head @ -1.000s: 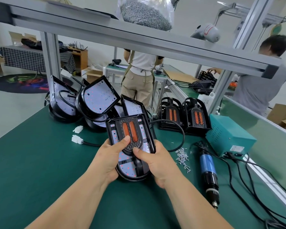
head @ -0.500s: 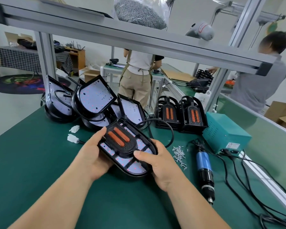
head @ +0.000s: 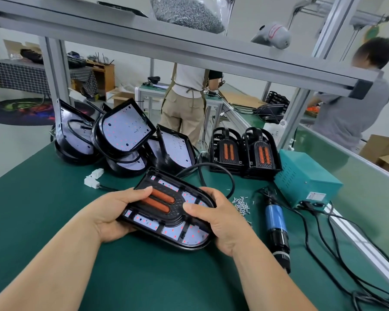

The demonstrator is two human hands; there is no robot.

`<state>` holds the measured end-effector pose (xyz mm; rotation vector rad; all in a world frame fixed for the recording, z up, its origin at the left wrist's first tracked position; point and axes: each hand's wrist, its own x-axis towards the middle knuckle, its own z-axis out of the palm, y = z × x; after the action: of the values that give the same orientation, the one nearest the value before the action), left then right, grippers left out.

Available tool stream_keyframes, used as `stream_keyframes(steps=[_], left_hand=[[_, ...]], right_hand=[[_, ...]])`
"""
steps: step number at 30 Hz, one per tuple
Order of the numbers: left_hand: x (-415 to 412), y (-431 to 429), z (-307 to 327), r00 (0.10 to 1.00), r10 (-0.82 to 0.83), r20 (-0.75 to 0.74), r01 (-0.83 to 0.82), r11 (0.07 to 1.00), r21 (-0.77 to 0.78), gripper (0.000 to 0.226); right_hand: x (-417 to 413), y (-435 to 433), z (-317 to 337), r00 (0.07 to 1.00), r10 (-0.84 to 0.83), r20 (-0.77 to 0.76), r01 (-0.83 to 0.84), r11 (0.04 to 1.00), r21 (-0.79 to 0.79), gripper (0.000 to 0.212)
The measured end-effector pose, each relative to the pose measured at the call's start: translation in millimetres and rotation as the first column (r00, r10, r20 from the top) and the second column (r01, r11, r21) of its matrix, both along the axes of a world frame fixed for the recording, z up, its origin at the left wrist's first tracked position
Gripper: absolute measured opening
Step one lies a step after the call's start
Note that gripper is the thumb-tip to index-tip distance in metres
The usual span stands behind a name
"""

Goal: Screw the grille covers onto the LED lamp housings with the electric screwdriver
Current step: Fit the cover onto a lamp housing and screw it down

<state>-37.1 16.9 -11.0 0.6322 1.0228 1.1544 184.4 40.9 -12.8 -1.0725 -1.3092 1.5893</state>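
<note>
1. Left hand [head: 112,214]: fingers curled under the near-left edge of the housing [head: 190,238], thumb pressed on the orange bars of the cover [head: 175,212].
2. Right hand [head: 213,223]: fingers wrapped round the housing's rounded far edge, thumb on the cover's black mesh. Both hands grip the tilted housing low over the table [head: 43,209]; whether it rests there cannot be told.
3. Table: green mat under an aluminium beam [head: 189,50]; two people [head: 186,104] stand at benches behind.
4. Screwdriver [head: 276,227]: lies on the mat right of the right hand, untouched; loose screws [head: 241,203] lie between it and the housing.
5. Teal box [head: 305,178]: beyond the screwdriver, cables trailing right.
6. Bare housings [head: 121,133] are piled at back left; cover stacks [head: 245,151] stand at back centre; a black cable [head: 211,167] loops behind the held housing.
</note>
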Motion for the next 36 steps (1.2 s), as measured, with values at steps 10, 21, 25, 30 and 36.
stream_keyframes(steps=[10,21,25,30,36], left_hand=[[2.1,0.1,-0.1,0.998,-0.024,-0.066,0.023,1.000,-0.020,0.030],[-5.2,-10.1,4.6,0.962,-0.242,-0.124,0.238,0.970,-0.044,0.041],[-6.2,-7.5,7.4,0.999,-0.004,0.053,0.002,1.000,0.023,0.063],[13.8,-9.3,8.3,1.000,0.015,0.019,-0.016,0.997,0.078,0.063],[47.8,-18.4,-1.1,0.984,0.097,-0.148,-0.071,0.982,0.173,0.026]], right_hand=[[-1.7,-4.0,-1.6,0.996,-0.019,0.083,0.018,1.000,0.004,0.048],[-4.1,-14.5,12.5,0.907,0.129,0.402,-0.160,0.986,0.045,0.038],[-9.1,-13.3,10.3,0.938,-0.012,0.345,-0.014,0.997,0.071,0.058],[-29.2,-21.0,5.8,0.956,-0.245,0.160,0.252,0.967,-0.027,0.064],[-35.1,-22.7,1.7,0.943,-0.298,0.148,0.305,0.952,-0.024,0.051]])
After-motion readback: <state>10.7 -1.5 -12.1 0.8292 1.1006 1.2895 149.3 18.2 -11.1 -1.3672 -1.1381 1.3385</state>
